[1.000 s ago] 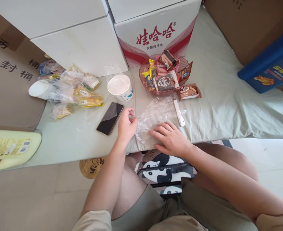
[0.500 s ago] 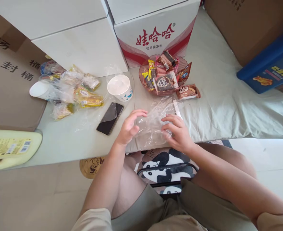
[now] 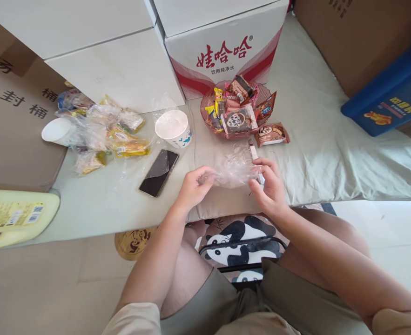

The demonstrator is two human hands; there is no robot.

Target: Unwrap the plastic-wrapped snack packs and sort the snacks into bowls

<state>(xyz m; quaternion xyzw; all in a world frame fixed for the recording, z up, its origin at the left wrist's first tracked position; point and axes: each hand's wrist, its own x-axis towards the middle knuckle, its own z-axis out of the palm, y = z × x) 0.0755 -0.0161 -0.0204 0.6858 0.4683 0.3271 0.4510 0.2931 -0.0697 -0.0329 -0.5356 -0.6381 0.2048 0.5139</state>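
A crumpled clear plastic bag (image 3: pixel 235 170) is bunched up between my two hands, just above the cloth. My left hand (image 3: pixel 195 187) pinches its left end between thumb and fingers. The right end sits between the curved fingers and thumb of my right hand (image 3: pixel 271 186). Partly hidden behind that hand is a narrow white object (image 3: pixel 253 151), whose kind I cannot make out. Beyond the bag stands a pink glass bowl (image 3: pixel 208 122) heaped with wrapped snacks, and a brown snack packet (image 3: pixel 272 134) lies against its right side.
To the left are a phone (image 3: pixel 159 172), a white paper cup (image 3: pixel 173 129), a tipped cup (image 3: pixel 57 131) and several bagged snacks (image 3: pixel 121 135). White boxes and a water carton (image 3: pixel 226 56) line the back. A yellow jug (image 3: pixel 20 216) and a blue container (image 3: pixel 390 97) flank the cloth-covered surface (image 3: pixel 317 163).
The spread plastic bag has been gathered into a smaller bunch. My hands have closed in on its ends, and more of the white object behind it shows.
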